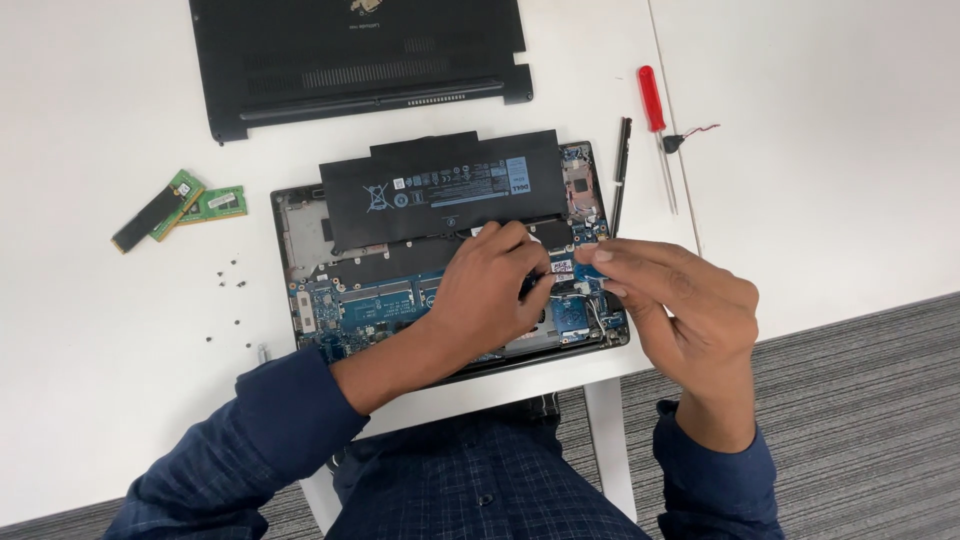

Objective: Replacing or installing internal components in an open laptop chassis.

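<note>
An opened black laptop [300, 300] lies on the white table, its blue circuit board exposed and a flat black battery [440, 185] across its upper half. My left hand [490, 285] rests on the board near the middle, fingers curled down onto parts just below the battery. My right hand [680, 300] hovers over the laptop's right edge, thumb and fingers pinched together at a small part by the board; what it pinches is too small to tell. Both sleeves are dark blue.
The laptop's black bottom cover [350, 55] lies at the top. Two green memory modules [180, 205] and several loose screws [232, 275] sit left. A red-handled screwdriver [655, 120], a thin black tool [621, 170] and a small wired part [680, 140] lie right. The table edge [820, 320] borders grey carpet.
</note>
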